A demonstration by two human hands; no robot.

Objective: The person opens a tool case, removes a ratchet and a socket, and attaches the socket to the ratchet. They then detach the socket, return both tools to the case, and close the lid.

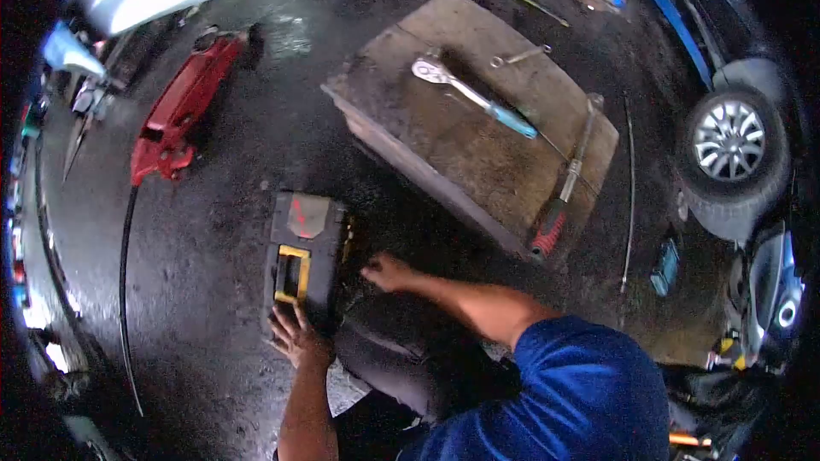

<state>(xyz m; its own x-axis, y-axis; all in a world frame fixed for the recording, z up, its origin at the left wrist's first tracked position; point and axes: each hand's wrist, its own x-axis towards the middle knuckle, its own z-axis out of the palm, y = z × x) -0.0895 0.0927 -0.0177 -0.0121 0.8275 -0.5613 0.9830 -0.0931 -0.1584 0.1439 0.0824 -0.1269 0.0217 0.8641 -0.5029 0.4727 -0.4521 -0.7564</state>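
Note:
A dark grey toolbox point(318, 286) with a yellow-edged handle point(295, 252) and a lighter patch on its lid stands closed on the floor. My left hand point(299, 335) rests on the lid's near end, fingers spread, with a fingertip close to the handle. To the right of the box is my right hand point(389, 273), its fingers curled toward the box's latch side but apart from it. Whatever those fingers may hold is too small and dark to make out. My dark-clothed knee point(393, 337) is bent just beside the box.
Ahead lies a wooden platform point(478, 154) bearing a ratchet point(474, 98), a wrench point(521, 56) and a red-handled tool point(559, 196). A red floor jack point(184, 111) stands left. On the right are a wheel point(728, 143), a long rod point(629, 205) and a blue box point(665, 266).

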